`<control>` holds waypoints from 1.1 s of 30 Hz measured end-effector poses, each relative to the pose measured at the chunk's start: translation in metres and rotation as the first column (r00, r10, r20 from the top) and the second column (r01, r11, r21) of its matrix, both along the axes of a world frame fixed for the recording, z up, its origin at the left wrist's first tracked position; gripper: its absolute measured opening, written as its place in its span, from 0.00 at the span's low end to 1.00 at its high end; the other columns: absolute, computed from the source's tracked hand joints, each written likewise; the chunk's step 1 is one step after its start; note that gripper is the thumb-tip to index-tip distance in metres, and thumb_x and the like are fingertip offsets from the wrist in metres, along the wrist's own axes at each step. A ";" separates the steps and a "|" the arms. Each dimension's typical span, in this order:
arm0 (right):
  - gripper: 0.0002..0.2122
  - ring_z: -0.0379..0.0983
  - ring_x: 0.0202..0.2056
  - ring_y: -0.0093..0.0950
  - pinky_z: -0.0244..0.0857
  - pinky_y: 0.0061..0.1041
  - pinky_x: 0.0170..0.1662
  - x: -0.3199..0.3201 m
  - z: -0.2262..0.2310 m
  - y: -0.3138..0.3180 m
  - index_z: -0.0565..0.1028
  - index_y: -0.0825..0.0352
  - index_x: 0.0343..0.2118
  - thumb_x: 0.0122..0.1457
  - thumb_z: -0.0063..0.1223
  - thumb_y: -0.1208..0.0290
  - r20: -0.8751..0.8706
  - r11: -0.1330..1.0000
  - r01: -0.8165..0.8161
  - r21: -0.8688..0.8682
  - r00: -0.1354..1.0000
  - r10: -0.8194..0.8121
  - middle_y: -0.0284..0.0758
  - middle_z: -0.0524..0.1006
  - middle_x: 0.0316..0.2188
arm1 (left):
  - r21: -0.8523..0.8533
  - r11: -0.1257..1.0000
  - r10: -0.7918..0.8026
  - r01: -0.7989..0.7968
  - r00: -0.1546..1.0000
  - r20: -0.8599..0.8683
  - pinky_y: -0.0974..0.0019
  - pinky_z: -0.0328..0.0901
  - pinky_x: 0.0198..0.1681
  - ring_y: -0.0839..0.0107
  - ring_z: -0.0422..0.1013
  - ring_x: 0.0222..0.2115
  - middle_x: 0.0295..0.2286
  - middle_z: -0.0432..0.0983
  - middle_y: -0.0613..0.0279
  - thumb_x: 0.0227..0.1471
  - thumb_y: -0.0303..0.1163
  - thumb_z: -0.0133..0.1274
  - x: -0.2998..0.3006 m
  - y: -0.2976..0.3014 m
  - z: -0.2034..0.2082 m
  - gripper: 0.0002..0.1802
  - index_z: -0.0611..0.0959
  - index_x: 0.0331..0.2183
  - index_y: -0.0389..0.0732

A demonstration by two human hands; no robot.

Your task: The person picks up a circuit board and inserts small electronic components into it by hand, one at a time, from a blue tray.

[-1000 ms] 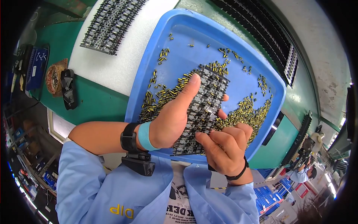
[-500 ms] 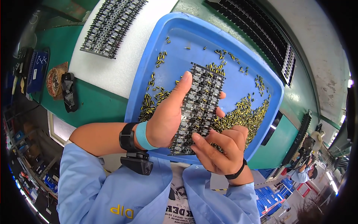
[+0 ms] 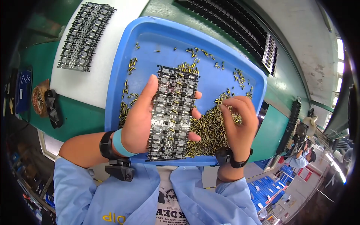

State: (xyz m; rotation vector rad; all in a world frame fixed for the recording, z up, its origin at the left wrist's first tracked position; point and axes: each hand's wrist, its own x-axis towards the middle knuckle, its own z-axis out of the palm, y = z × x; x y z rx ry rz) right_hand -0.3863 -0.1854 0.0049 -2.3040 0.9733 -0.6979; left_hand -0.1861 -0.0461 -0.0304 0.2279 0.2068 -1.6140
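My left hand grips a long black panel of small circuit boards by its edges and holds it over a blue plastic tray. Small gold-coloured metal parts are heaped in the tray's near right part, and loose ones are scattered over the rest. My right hand is to the right of the panel, its fingers curled down into the heap. Whether the fingertips pinch any parts is hidden.
A second black panel lies on a white mat to the left of the tray. More black panels stand in a row behind the tray. A roll of tape lies on the green bench at far left.
My right hand has left the panel's lower end and moved right onto the heap of gold parts. The panel now stands more upright in my left hand.
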 end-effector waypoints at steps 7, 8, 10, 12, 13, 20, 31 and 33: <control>0.08 0.74 0.38 0.41 0.68 0.39 0.44 0.000 -0.006 -0.013 0.81 0.66 0.36 0.54 0.67 0.81 -0.344 0.956 -0.292 0.032 0.895 0.285 0.38 0.79 0.35 | 0.004 1.000 0.005 -0.005 1.000 0.000 0.34 0.79 0.48 0.56 0.76 0.50 0.57 0.73 0.51 0.72 0.66 0.31 0.001 -0.001 0.001 0.41 0.70 0.65 0.41; 0.08 0.74 0.38 0.41 0.68 0.39 0.44 0.000 -0.007 -0.013 0.81 0.66 0.36 0.54 0.67 0.81 -0.343 0.955 -0.294 0.033 0.894 0.287 0.38 0.79 0.35 | 0.005 1.000 0.007 -0.007 1.000 0.001 0.34 0.79 0.48 0.56 0.76 0.50 0.57 0.73 0.51 0.72 0.66 0.31 0.001 -0.001 0.001 0.41 0.70 0.65 0.41; 0.08 0.74 0.39 0.41 0.67 0.38 0.44 -0.001 -0.006 -0.012 0.81 0.66 0.35 0.53 0.66 0.81 -0.381 0.953 -0.300 0.044 0.877 0.293 0.38 0.78 0.34 | 0.015 1.000 0.001 -0.001 1.000 0.000 0.34 0.79 0.48 0.56 0.76 0.50 0.57 0.73 0.51 0.72 0.66 0.31 0.000 -0.001 0.000 0.41 0.70 0.65 0.41; 0.08 0.74 0.39 0.41 0.67 0.38 0.44 0.000 -0.005 -0.008 0.80 0.66 0.34 0.52 0.66 0.81 -0.397 0.952 -0.303 0.051 0.868 0.298 0.38 0.78 0.34 | 0.022 1.000 -0.001 0.001 1.000 0.002 0.34 0.79 0.48 0.56 0.77 0.50 0.57 0.73 0.51 0.72 0.66 0.31 0.000 -0.001 0.000 0.41 0.70 0.65 0.41; 0.08 0.74 0.39 0.41 0.67 0.38 0.44 0.002 -0.003 -0.006 0.79 0.66 0.34 0.52 0.66 0.81 -0.440 0.949 -0.314 0.024 0.849 0.292 0.37 0.78 0.34 | 0.022 1.000 -0.002 0.002 1.000 -0.004 0.34 0.79 0.48 0.56 0.77 0.50 0.57 0.73 0.51 0.72 0.66 0.31 -0.001 -0.001 0.000 0.41 0.70 0.65 0.41; 0.08 0.74 0.34 0.39 0.66 0.36 0.39 0.008 -0.007 0.002 0.76 0.66 0.29 0.48 0.65 0.82 -0.529 0.927 -0.370 -0.059 0.799 0.286 0.37 0.76 0.29 | 0.008 1.000 -0.006 0.006 1.000 0.003 0.35 0.79 0.48 0.57 0.77 0.50 0.57 0.74 0.51 0.72 0.66 0.30 -0.001 -0.001 -0.004 0.41 0.70 0.65 0.41; 0.07 0.84 0.36 0.26 0.78 0.26 0.42 -0.001 -0.002 0.012 0.80 0.75 0.37 0.56 0.57 0.89 0.249 0.777 -0.287 0.561 0.953 0.172 0.39 0.85 0.34 | -0.034 0.999 0.017 -0.018 1.000 -0.023 0.30 0.77 0.51 0.52 0.76 0.54 0.60 0.71 0.47 0.72 0.66 0.29 0.000 0.002 -0.014 0.43 0.68 0.67 0.39; 0.07 0.84 0.37 0.27 0.79 0.26 0.43 0.000 0.000 0.014 0.81 0.76 0.37 0.57 0.57 0.88 0.261 0.748 -0.281 0.601 0.954 0.149 0.40 0.86 0.34 | -0.021 1.000 0.012 -0.012 1.000 -0.014 0.30 0.77 0.51 0.52 0.76 0.53 0.60 0.71 0.47 0.72 0.66 0.29 0.000 0.001 -0.012 0.44 0.68 0.67 0.39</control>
